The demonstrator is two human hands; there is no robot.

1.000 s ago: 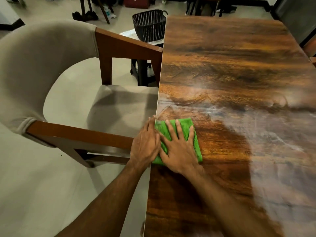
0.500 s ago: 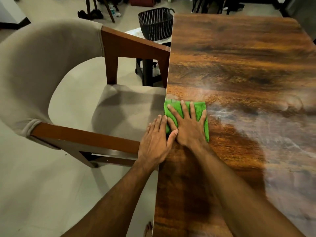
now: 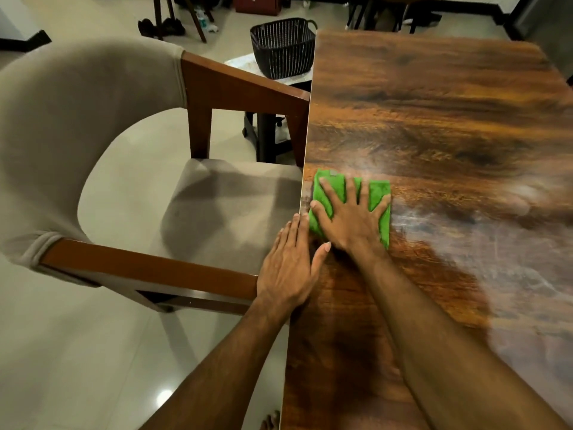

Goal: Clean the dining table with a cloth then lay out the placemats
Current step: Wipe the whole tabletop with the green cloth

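Note:
A folded green cloth [image 3: 377, 193] lies flat on the dark wooden dining table [image 3: 434, 125], close to its left edge. My right hand [image 3: 352, 217] presses down on the cloth with fingers spread, covering most of it. My left hand [image 3: 290, 268] rests flat over the table's left edge, just below and left of the cloth, with its thumb on the wood near my right wrist. No placemats are in view.
A beige upholstered chair [image 3: 93, 144] with wooden arms stands against the table's left edge. A black slatted basket [image 3: 282, 48] sits on a small stand beyond the chair. Pale smears mark the table's right half. My bare toes [image 3: 271, 422] show at the bottom.
My right hand has pushed the green cloth away from me along the left edge and slightly rightward. My left hand has followed along the table edge.

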